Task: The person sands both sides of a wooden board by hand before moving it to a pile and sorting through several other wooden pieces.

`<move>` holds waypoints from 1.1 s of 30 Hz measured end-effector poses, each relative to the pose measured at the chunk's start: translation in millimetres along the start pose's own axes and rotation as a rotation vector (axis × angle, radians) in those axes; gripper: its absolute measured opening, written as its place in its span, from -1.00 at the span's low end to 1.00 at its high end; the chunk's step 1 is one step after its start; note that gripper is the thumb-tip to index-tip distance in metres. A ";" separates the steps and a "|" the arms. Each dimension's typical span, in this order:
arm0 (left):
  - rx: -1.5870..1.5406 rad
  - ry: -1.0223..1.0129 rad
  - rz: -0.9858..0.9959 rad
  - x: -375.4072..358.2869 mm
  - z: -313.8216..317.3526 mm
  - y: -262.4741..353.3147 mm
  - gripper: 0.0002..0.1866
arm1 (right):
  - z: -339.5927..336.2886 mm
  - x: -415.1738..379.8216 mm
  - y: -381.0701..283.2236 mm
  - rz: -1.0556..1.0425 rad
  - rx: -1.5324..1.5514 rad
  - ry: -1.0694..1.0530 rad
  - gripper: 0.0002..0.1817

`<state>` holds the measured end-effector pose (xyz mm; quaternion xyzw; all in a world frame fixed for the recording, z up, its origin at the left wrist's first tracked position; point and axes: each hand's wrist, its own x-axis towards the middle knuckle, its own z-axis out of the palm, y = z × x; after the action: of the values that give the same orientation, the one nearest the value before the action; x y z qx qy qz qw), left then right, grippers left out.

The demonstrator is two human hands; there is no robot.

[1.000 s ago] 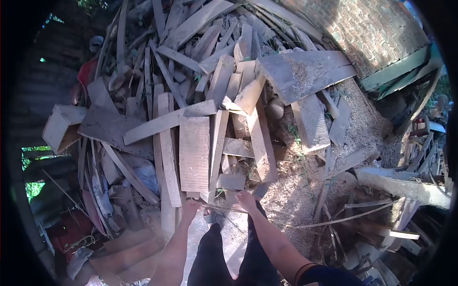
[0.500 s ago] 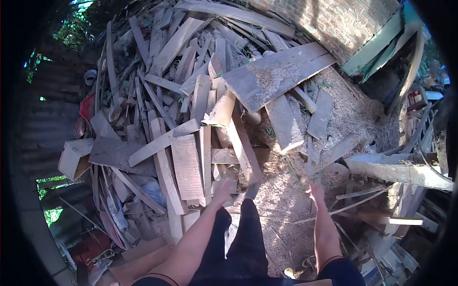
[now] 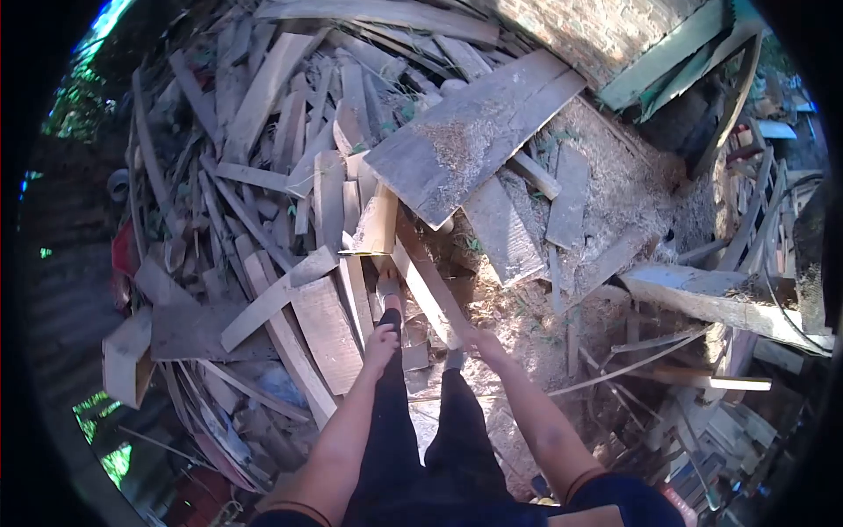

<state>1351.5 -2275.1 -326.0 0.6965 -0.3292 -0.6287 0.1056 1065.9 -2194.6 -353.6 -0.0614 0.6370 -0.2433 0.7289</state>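
Observation:
My left hand [image 3: 382, 342] hangs over my forward leg, its fingers bent downward and blurred, with nothing seen in it. Fingers stretched out, my right hand [image 3: 481, 341] is at the lower end of a long, narrow board [image 3: 430, 292] and overlaps that end in this view. The board slants up and away to the left, toward a curved tan piece [image 3: 376, 224] on the pile. My left foot [image 3: 388, 288] stands among the boards beside it. Left of my left hand leans a wide, rough-sawn plank [image 3: 327, 334].
A large heap of loose scrap wood [image 3: 263, 132] fills the left and far side. A broad, sawdust-dusted board [image 3: 474, 136] lies across it. Sawdust [image 3: 544, 351] covers the ground at right. Beyond are a brick wall [image 3: 606, 39] and a thick timber [image 3: 711, 299].
My left foot has come forward among the boards. My right hand has swung left, from over the sawdust to the long board's lower end. My left hand has shifted slightly left.

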 end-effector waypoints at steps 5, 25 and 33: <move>-0.160 0.091 -0.119 31.1 -77.9 17.2 -0.60 | 106.9 128.2 -133.5 0.027 0.743 0.012 -0.15; 0.005 -0.040 -0.041 66.3 -126.0 89.6 -0.55 | 13.2 125.8 -177.2 -0.372 1.120 0.553 -0.45; -0.107 -0.035 -0.083 98.6 -121.9 35.4 -0.56 | -317.4 47.0 -6.5 -0.354 0.860 0.630 -0.69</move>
<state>1454.5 -2392.8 -362.8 0.6919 -0.2675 -0.6614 0.1108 763.1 -2150.6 -450.7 0.2110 0.6474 -0.6064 0.4106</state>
